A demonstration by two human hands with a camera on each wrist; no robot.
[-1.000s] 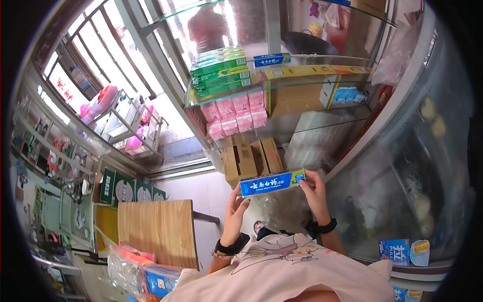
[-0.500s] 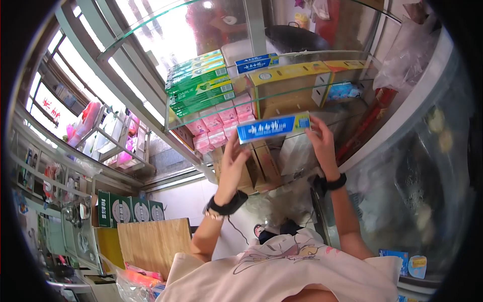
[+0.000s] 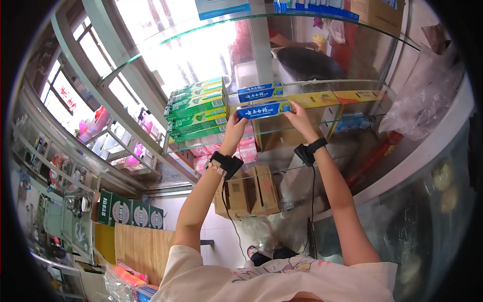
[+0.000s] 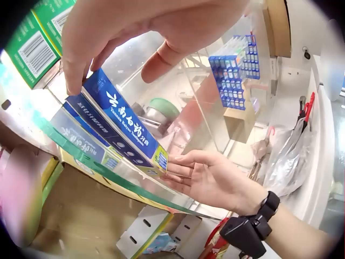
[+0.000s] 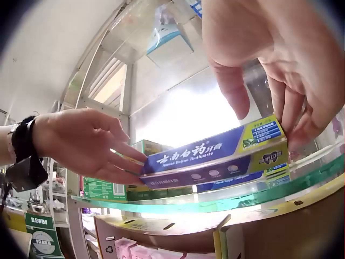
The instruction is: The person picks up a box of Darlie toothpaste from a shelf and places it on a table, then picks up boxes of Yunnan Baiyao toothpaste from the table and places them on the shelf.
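Note:
A blue toothpaste box [image 3: 264, 109] is held lengthwise between both hands at the edge of the glass shelf [image 5: 215, 203]. My left hand [image 3: 234, 132] holds its left end; in the left wrist view the fingers bend over that end and the thumb stands off it. My right hand [image 3: 302, 124] has its fingertips on the yellow-green right end, the thumb near the top edge in the right wrist view. Just behind are stacked blue boxes [image 3: 260, 93] of the same kind. Green toothpaste boxes [image 3: 196, 113] are stacked to the left.
Pink packets [image 3: 246, 152] and an open yellow-edged carton [image 3: 317, 100] sit below the shelf. Brown cartons [image 3: 251, 194] are on the floor. An upper glass shelf [image 3: 211, 22] crosses above. Plastic bags [image 3: 420, 95] hang at right, and a wooden table [image 3: 143, 246] stands lower left.
Both hands have moved up and away from the body with the toothpaste box, from in front of the brown cartons to the shelf edge. The arms are now more stretched out.

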